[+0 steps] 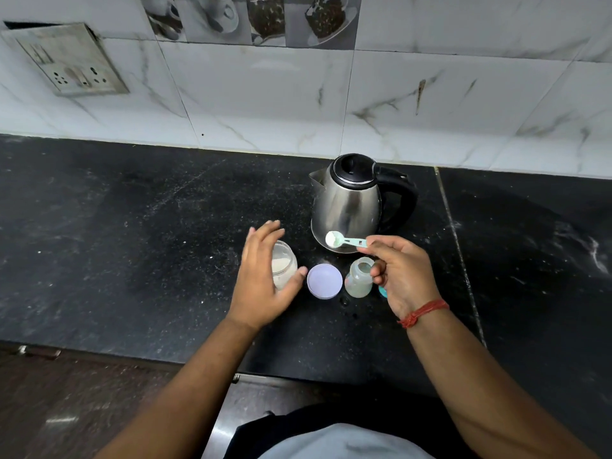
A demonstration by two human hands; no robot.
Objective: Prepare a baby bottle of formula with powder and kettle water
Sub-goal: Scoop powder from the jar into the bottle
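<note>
Right hand (405, 276) pinches the scoop (344, 240) by its handle, bowl heaped with powder, held up and just behind the open baby bottle (358, 277), which stands directly under those knuckles. Left hand (261, 276) is open, fingers spread beside the powder jar (283, 265), not gripping it. Jar lid (324, 281) is off, lying between jar and bottle. Bottle looks cloudy; contents unclear. Left: dump powder, kettle (351, 200) water, cap, shake.

R hand (402, 273) w/ powder-filled scoop (344, 240) above open bottle (359, 277)
</note>
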